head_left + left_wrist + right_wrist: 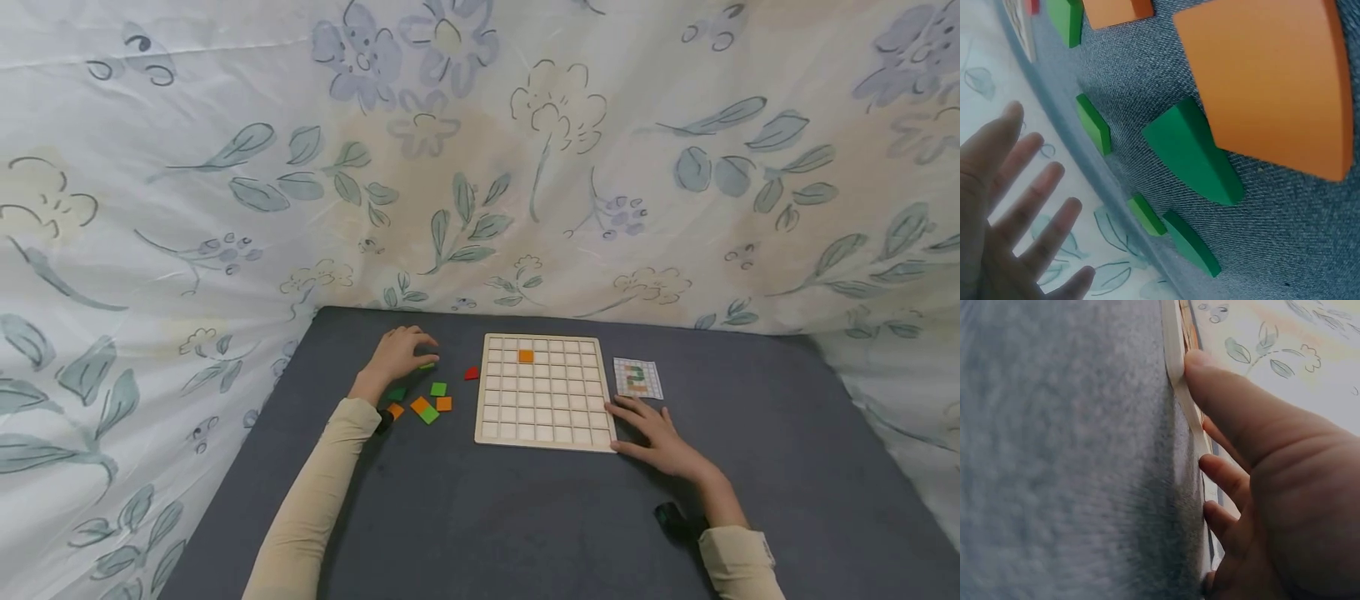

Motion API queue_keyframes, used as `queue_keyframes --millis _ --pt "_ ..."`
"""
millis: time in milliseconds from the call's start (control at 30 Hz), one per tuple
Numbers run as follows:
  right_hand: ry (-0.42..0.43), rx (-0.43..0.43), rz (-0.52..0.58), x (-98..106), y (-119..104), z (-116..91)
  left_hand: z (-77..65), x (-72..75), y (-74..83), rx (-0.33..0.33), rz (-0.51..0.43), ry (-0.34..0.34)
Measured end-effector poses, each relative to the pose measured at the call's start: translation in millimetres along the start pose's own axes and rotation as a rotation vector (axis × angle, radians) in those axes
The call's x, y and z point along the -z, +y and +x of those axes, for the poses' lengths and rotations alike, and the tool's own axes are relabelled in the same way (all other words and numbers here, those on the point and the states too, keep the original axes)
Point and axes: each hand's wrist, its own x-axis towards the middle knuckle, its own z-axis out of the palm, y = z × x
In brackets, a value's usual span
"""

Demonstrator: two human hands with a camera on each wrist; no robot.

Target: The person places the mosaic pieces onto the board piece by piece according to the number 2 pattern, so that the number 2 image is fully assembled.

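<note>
My left hand (pixel 400 352) hovers over the loose pieces left of the board, near a light green piece (pixel 427 366). Its fingers are spread and hold nothing in the left wrist view, where a dark green piece (pixel 1191 153) and a large-looking orange piece (pixel 1272 81) lie close by. At the board's lower right corner, my right hand (pixel 660 437) rests with thumb and fingertips touching the edge, fingers extended. The pale wooden grid board (pixel 607 417) carries one orange square (pixel 526 357) in its top row. In the right wrist view the thumb (pixel 1229 400) lies against the board's rim.
A red piece (pixel 472 373) lies just left of the board. Several green and orange pieces, among them a green square (pixel 438 389) and an orange square (pixel 444 404), lie nearby. A printed pattern card (pixel 638 379) is right of the board. A floral cloth (pixel 480 167) hangs behind the dark tabletop (pixel 487 517).
</note>
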Motion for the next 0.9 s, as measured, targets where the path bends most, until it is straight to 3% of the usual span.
queue_keyframes --millis 333,900 --pt "-0.004 -0.015 0.066 0 5 -4 -3.1 -3.8 -1.8 -0.010 -0.031 -0.054" --pt "0.004 -0.003 0.109 -2 11 -3 -5.6 -7.4 -13.9 0.049 -0.020 -0.094"
